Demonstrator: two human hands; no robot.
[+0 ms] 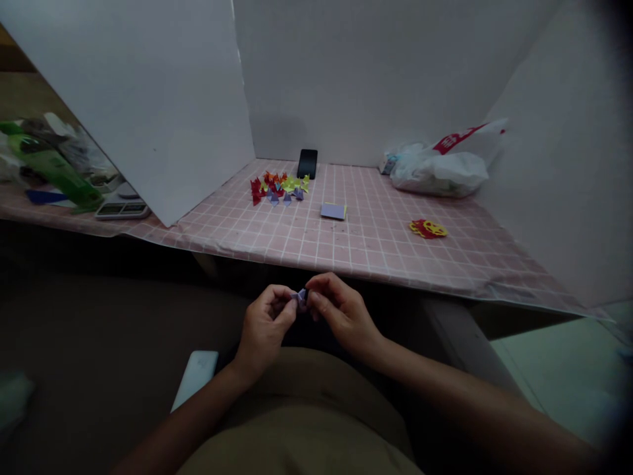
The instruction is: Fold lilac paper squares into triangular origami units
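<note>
Between my two hands, in front of the table's near edge, is a small folded piece of lilac paper [299, 296]. My left hand [264, 323] pinches its left side between thumb and fingers. On its other side my right hand [341, 313] is closed, thumb against fingertips, which partly hide the paper. A stack of square lilac paper [333, 211] lies on the table beyond. Further back left stands a group of small folded paper figures [279, 187] in red, orange, yellow and lilac.
On the pink checked tablecloth [291, 231] are a dark phone [307, 163], yellow and red cut-out shapes [428, 229] and a white plastic bag [440, 173]. White panels [366, 79] enclose the table. A scale [122, 208] and green bottle [52, 165] are left; a white device [196, 377] lies beside me.
</note>
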